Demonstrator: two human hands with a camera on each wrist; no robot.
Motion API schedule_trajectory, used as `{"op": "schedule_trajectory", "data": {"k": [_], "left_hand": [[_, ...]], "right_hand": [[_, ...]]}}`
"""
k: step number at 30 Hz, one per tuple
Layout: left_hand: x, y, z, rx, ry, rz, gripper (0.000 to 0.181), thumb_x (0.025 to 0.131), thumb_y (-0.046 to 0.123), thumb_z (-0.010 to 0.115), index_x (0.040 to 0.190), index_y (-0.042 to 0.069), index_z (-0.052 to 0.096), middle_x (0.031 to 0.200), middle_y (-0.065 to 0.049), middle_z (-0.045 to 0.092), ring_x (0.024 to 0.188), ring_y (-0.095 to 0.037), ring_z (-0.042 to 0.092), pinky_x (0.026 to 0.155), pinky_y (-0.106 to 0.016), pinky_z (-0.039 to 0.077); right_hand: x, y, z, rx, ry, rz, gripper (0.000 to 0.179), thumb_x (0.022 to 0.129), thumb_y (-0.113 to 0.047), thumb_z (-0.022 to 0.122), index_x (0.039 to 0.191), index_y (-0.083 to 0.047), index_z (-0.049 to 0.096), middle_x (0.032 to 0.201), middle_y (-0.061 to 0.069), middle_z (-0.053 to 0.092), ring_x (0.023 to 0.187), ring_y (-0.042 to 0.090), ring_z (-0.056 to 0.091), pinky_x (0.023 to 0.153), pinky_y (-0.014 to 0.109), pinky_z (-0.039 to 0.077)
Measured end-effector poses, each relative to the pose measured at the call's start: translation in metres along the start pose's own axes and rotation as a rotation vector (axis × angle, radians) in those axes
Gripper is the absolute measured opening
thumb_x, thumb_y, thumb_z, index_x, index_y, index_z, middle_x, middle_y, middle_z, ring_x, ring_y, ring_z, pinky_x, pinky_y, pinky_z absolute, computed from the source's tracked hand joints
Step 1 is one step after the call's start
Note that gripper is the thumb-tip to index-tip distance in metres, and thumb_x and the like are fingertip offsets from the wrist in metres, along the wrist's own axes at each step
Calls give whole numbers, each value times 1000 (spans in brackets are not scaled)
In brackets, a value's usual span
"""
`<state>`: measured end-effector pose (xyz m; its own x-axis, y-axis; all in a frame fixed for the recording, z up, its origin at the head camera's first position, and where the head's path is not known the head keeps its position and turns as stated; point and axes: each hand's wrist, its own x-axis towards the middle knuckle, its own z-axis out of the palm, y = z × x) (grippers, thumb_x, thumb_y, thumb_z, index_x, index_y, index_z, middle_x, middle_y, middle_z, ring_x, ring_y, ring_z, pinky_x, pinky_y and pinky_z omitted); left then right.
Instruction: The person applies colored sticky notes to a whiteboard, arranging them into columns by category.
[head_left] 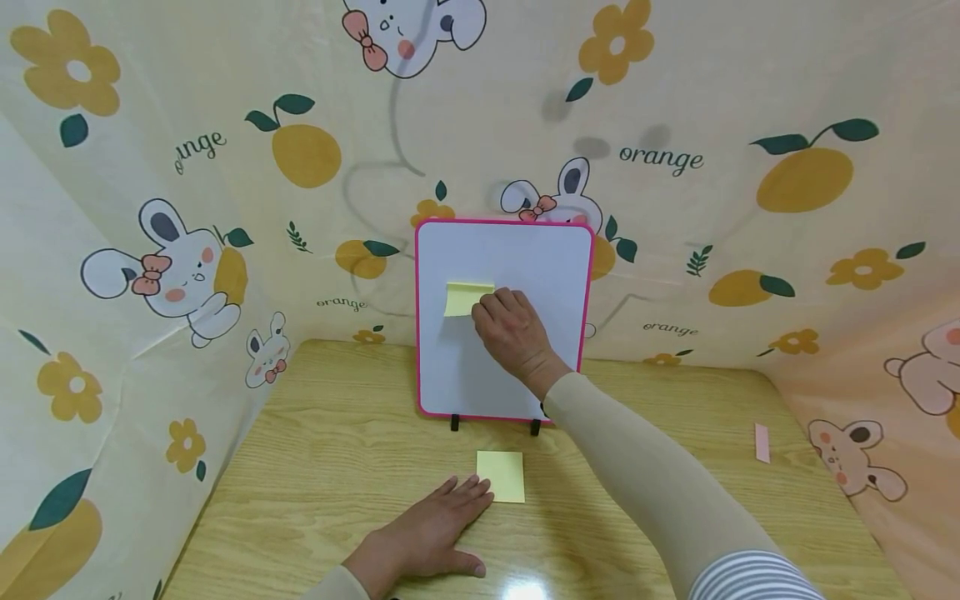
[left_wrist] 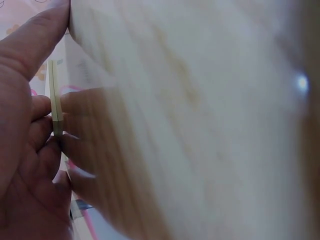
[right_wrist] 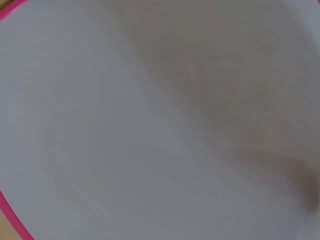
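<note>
A pink-framed whiteboard [head_left: 457, 367] stands upright on small black feet. On its upper left part is a pale yellow sticky note [head_left: 467, 300], with a darker strip along its top edge. My right hand [head_left: 512, 329] has curled fingers and pinches the note at its lower right; the fingertips are hidden. The right wrist view holds only the whiteboard surface [right_wrist: 100, 125] and a shadow. Flat on the table, my left hand [head_left: 442, 529] is spread, its fingertips touching the left edge of a yellow sticky-note pad [head_left: 502, 477]. The left wrist view gives the pad [left_wrist: 55, 95] edge-on beside the left hand [left_wrist: 25, 150].
The wooden table [head_left: 315, 467] carries a small pink strip [head_left: 762, 443] at the far right. Printed cloth walls [head_left: 285, 250] with rabbits and oranges enclose the back and both sides. My right forearm [head_left: 645, 467] reaches over the table's right half.
</note>
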<state>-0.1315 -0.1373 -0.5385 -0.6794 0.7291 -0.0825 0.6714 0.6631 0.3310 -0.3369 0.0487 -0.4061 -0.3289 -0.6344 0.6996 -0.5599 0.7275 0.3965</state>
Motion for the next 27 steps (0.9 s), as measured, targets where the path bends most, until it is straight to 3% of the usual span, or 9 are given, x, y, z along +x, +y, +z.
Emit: {"op": "schedule_trajectory", "data": {"k": [3, 11, 17, 27], "left_hand": [[0, 0, 1, -4, -1, -1, 94, 95, 69, 62, 163, 9, 39, 172, -8, 34, 161, -24, 29, 132, -46, 26], [-1, 0, 3, 14, 1, 0, 95, 94, 71, 61, 164, 10, 38, 172, -7, 34, 161, -24, 29, 132, -45, 26], [-1, -1, 3, 20, 9, 4, 95, 94, 70, 61, 163, 9, 39, 172, -8, 34, 160, -25, 30, 132, -46, 27], [-1, 1, -1, 38, -5, -17, 94, 94, 70, 62, 163, 10, 39, 172, -6, 34, 161, -23, 29, 132, -44, 27]], "right_hand": [[0, -1, 0, -29, -48, 15, 16, 100, -21, 69, 101, -6, 66, 103, 8, 71, 101, 27, 65, 94, 37, 59], [-4, -4, 3, -55, -175, 63, 51, 101, -39, 65, 140, -5, 64, 140, 12, 67, 132, 30, 58, 117, 43, 47], [-2, -5, 3, -33, -279, 97, 63, 106, -45, 54, 154, -4, 52, 158, 14, 53, 149, 31, 45, 128, 48, 33], [-4, -8, -4, -36, -458, 203, 76, 110, -53, 43, 166, -3, 29, 173, 12, 30, 163, 29, 22, 135, 54, 11]]}}
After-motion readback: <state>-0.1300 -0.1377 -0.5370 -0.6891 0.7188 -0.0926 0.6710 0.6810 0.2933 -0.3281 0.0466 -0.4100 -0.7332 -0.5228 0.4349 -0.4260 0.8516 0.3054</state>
